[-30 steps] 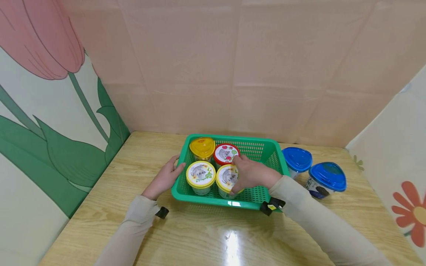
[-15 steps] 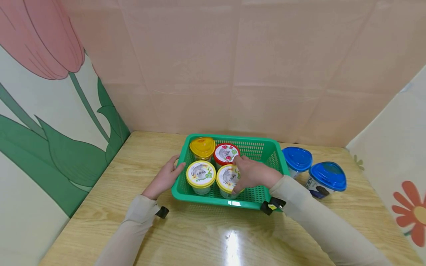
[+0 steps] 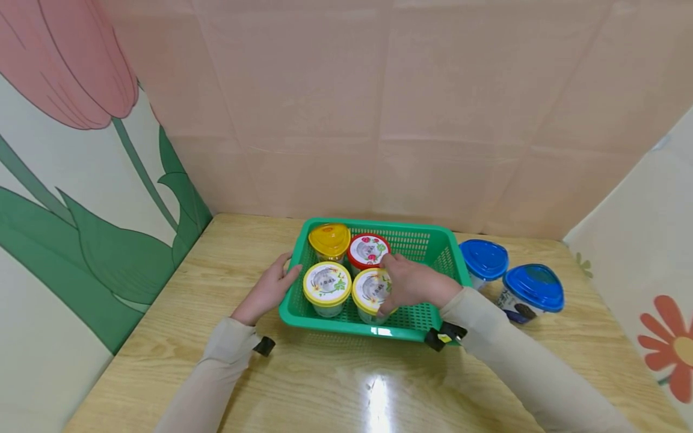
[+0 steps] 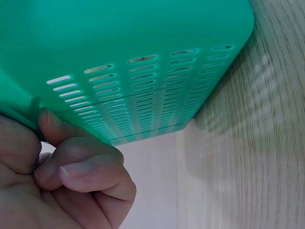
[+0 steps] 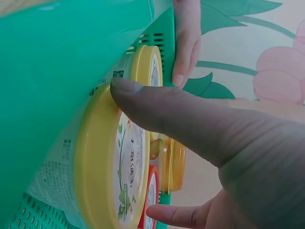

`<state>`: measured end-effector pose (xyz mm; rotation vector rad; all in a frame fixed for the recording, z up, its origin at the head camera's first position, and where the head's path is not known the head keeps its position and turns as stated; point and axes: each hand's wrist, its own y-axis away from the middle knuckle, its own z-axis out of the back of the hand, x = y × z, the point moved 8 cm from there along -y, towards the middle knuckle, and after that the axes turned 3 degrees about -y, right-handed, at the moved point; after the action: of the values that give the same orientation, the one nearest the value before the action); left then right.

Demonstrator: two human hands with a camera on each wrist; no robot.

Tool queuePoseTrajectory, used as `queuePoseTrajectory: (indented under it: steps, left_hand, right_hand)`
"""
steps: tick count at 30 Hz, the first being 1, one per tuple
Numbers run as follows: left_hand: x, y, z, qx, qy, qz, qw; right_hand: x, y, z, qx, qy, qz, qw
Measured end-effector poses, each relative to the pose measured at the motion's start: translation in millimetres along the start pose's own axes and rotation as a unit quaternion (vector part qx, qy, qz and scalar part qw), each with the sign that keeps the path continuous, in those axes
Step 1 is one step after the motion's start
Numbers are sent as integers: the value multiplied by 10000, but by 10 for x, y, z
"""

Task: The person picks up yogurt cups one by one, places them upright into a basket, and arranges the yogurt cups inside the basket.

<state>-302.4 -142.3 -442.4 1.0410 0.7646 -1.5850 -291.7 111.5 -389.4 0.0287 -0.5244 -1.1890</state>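
A green basket (image 3: 346, 326) stands mid-table. My left hand (image 3: 267, 290) grips its left rim; the left wrist view shows curled fingers (image 4: 90, 164) at the slotted wall. Reaching over the right half, my right hand (image 3: 414, 282) spans a round yellow-lidded tub (image 3: 371, 288) at the front. Its thumb (image 5: 157, 105) presses the lid's edge, and another finger extends toward the red-lidded tub (image 3: 366, 248) behind; the remaining fingers are hidden. A second yellow-lidded tub (image 3: 326, 282) sits on the left, before an orange-lidded container (image 3: 329, 240).
Outside the basket's right end stand two blue-lidded tubs (image 3: 483, 260) (image 3: 533, 287). Behind the wooden table (image 3: 303, 385) hangs a plain pinkish backdrop (image 3: 325, 120). Flower-printed panels (image 3: 54, 300) close off the sides.
The yellow-lidded tub under my right hand has turned slightly, its label now at another angle, and shifted a little. My left hand and the basket stay in place.
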Motion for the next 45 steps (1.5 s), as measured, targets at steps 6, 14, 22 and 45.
queuePoseTrajectory:
  steps: [6, 14, 22, 45]
  left_hand:
    - [-2, 7, -11, 6, 51, 58, 10000]
    - [-223, 115, -14, 117, 32, 179, 9998]
    - [-343, 182, -1, 166, 16, 180, 9997]
    - [-364, 198, 6, 227, 84, 189, 9995]
  right_hand:
    - [-62, 15, 17, -57, -150, 36, 9999]
    - [-152, 55, 106, -287, -219, 161, 9992]
    - [-309, 135, 202, -410, -271, -39, 9988]
    - [-1030, 569, 697, -1550, -435, -701, 9845]
